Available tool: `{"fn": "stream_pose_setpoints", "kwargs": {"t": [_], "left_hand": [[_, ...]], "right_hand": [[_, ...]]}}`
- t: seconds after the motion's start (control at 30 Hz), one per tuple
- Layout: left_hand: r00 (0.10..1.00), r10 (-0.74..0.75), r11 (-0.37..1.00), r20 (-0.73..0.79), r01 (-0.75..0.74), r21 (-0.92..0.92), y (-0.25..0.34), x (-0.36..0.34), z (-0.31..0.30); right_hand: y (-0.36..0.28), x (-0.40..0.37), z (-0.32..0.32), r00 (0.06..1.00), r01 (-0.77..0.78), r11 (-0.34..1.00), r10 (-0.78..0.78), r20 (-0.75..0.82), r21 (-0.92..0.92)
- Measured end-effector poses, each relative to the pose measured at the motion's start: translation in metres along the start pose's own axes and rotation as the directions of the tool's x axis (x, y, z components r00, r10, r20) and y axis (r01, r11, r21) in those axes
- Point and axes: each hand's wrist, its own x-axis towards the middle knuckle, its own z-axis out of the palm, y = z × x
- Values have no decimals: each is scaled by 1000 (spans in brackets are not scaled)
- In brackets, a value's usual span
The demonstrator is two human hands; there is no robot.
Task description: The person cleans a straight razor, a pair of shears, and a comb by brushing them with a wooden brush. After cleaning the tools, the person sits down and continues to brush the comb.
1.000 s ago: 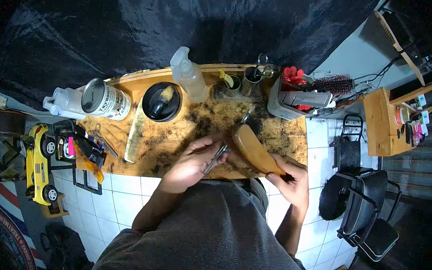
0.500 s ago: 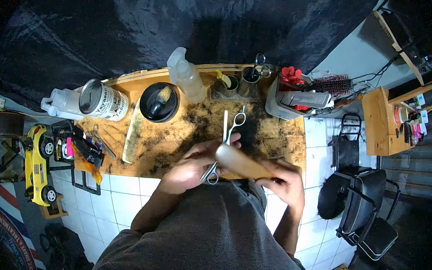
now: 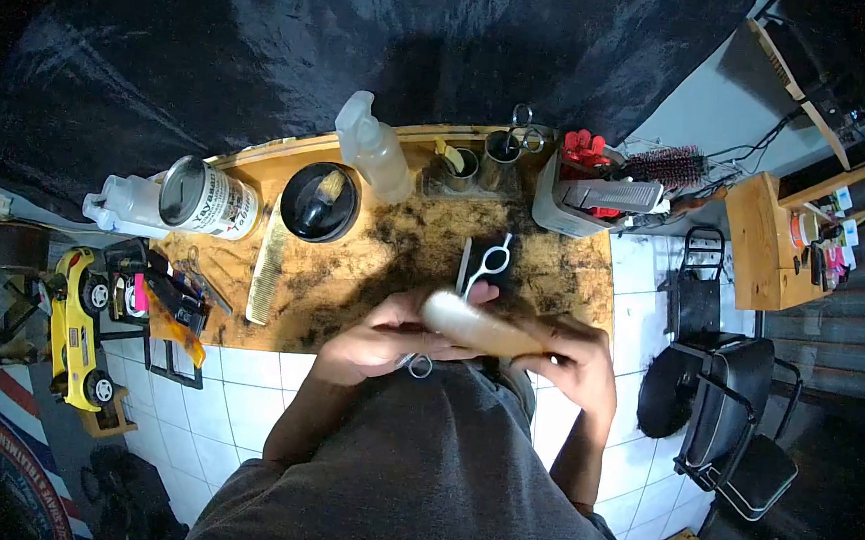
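My left hand (image 3: 373, 338) is closed on a pair of hair scissors (image 3: 494, 262). They are spread wide, with one finger ring and a blade pointing away from me and the other ring low beside my shirt. My right hand (image 3: 575, 360) grips a brush (image 3: 484, 329) with a pale, motion-blurred head, which lies across the scissors and my left fingers in this view. Both hands are over the front edge of the wooden table (image 3: 394, 252), close to my body. The middle of the scissors is hidden behind the brush and fingers.
Dark hair clippings litter the table. On it stand a comb (image 3: 265, 278), a black bowl (image 3: 290, 222) with a shaving brush (image 3: 323, 200), a spray bottle (image 3: 385, 161), a labelled can (image 3: 218, 205), metal cups (image 3: 500, 159) and a tool bin (image 3: 562, 217). Right, a black chair (image 3: 729, 401).
The scissors have shifted right and turned slightly, and their lower ring sits lower. The blurred brush has moved slightly left over them, still in my right hand.
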Motion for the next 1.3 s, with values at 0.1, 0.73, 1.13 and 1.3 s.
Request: {"fn": "stream_pose_setpoints", "kwargs": {"t": [0.1,0.73,1.13,1.3], "left_hand": [[999,-22,1000,27,21,11,-4,-3,-6],[983,173,939,61,-146,-313,-11,12,-12],[978,176,912,-109,-203,-355,-5,16,-16],[967,98,857,-235,-202,-475,-6,19,-12]], "right_hand": [[-3,6,-3,972,-208,975,199,-122,-73],[-10,13,16,822,-311,943,329,-465,117],[-10,-1,8,999,-4,996,0,53,90],[-18,2,18,976,-215,976,216,0,-30]]}}
